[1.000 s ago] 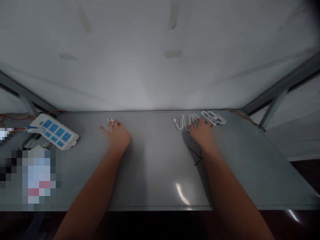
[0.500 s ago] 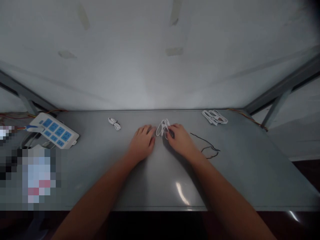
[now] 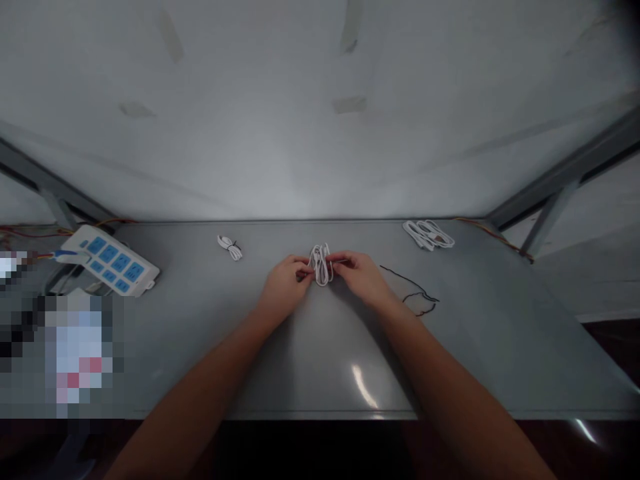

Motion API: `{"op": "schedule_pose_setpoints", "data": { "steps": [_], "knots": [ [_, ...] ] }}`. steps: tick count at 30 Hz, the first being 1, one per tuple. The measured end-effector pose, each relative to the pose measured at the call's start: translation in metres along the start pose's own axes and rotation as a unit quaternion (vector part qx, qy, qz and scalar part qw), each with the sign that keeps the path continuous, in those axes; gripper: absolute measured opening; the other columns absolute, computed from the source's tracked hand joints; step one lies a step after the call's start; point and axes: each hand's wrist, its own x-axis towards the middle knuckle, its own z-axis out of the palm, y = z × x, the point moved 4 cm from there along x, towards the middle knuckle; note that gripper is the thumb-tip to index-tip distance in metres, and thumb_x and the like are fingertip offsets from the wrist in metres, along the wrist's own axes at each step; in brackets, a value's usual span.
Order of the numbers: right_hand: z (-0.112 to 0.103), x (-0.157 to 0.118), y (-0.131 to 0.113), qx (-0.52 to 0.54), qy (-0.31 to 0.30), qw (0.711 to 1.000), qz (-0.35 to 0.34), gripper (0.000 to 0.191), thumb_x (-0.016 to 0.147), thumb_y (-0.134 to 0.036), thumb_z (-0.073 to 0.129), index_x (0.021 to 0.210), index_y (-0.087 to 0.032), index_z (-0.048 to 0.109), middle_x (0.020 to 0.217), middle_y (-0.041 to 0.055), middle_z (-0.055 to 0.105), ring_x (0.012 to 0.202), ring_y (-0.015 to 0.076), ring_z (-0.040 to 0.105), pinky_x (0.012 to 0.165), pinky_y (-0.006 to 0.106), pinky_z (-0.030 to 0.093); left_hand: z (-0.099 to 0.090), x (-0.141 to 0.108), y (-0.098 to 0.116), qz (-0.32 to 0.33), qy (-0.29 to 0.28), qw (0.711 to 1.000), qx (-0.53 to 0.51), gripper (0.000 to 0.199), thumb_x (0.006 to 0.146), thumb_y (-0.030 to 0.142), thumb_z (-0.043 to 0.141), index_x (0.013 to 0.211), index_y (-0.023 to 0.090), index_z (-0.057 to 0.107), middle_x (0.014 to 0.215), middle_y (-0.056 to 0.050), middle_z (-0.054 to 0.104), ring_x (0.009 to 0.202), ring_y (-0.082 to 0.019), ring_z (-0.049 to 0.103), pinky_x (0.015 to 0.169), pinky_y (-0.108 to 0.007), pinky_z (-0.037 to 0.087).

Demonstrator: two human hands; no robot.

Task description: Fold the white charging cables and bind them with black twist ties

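Note:
A coiled white cable (image 3: 321, 265) lies on the grey table (image 3: 320, 373), between my two hands. My left hand (image 3: 289, 280) pinches its left side with thumb and fingers. On the right side, my right hand (image 3: 359, 272) has its thumb and fingers closed on the same coil. Black ties (image 3: 417, 292) lie loose to the right of my right hand. A small white cable bundle (image 3: 230, 247), bound with a dark tie, rests further left. Another looped white cable (image 3: 429, 235) sits at the back right.
A white power strip with blue sockets (image 3: 115, 260) lies at the far left, with cords around it. Behind the table stands a pale wall (image 3: 280, 133). Metal frame bars (image 3: 565, 170) rise on both sides. A blurred-out patch covers the lower left.
My left hand has moved in and closed on the coil. The coil has shifted slightly left and stands more upright and compact in view. My right hand stays at its right side.

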Motion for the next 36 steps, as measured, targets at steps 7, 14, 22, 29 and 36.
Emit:
{"op": "schedule_pose_setpoints", "data": {
  "steps": [7, 14, 22, 29, 36],
  "knots": [
    [0.011, 0.003, 0.011, 0.102, 0.003, 0.994, 0.035, 0.017, 0.089, -0.016, 0.054, 0.099, -0.018, 0.068, 0.098, 0.0115, 0.079, 0.086, 0.0231, 0.077, 0.086, 0.044, 0.065, 0.001, 0.001, -0.008, -0.146, 0.017, 0.985, -0.089, 0.047, 0.078, 0.026, 0.08, 0.121, 0.018, 0.063, 0.092, -0.004, 0.076, 0.077, -0.018, 0.071, 0.072, -0.03, 0.057],
    [0.008, 0.001, 0.014, 0.212, -0.006, 0.972, 0.104, 0.015, 0.08, -0.005, 0.063, 0.084, -0.019, 0.06, 0.086, 0.008, 0.075, 0.076, 0.0203, 0.076, 0.084, 0.04, 0.065, -0.005, -0.002, -0.013, -0.169, -0.083, 0.976, -0.108, 0.052, 0.073, 0.018, 0.075, 0.123, 0.018, 0.06, 0.083, -0.001, 0.074, 0.062, -0.016, 0.069, 0.057, -0.027, 0.052],
    [0.012, 0.0, 0.011, 0.039, 0.026, 0.997, 0.055, 0.024, 0.074, -0.01, 0.074, 0.091, -0.018, 0.06, 0.075, -0.0012, 0.067, 0.061, 0.0134, 0.066, 0.061, 0.027, 0.056, -0.012, -0.01, 0.007, -0.181, -0.118, 0.973, -0.078, 0.029, 0.076, 0.023, 0.07, 0.102, 0.019, 0.057, 0.078, 0.002, 0.07, 0.049, -0.013, 0.064, 0.049, -0.024, 0.05],
    [0.02, 0.001, 0.0, -0.165, 0.076, 0.982, 0.057, 0.024, 0.08, -0.021, 0.072, 0.102, -0.018, 0.062, 0.079, 0.001, 0.068, 0.062, 0.0141, 0.06, 0.057, 0.026, 0.043, -0.018, -0.006, 0.011, -0.109, -0.13, 0.983, -0.066, 0.016, 0.074, 0.014, 0.063, 0.088, 0.019, 0.06, 0.076, 0.001, 0.067, 0.056, -0.012, 0.063, 0.051, -0.022, 0.047],
    [0.015, -0.002, -0.006, -0.225, 0.089, 0.969, 0.044, 0.022, 0.075, -0.015, 0.07, 0.096, -0.018, 0.062, 0.079, 0.0002, 0.067, 0.071, 0.0155, 0.059, 0.065, 0.028, 0.04, -0.022, -0.004, 0.002, -0.125, -0.124, 0.98, -0.092, 0.02, 0.078, 0.011, 0.058, 0.097, 0.018, 0.063, 0.072, 0.001, 0.066, 0.06, -0.015, 0.064, 0.056, -0.025, 0.049]
  ]
}}
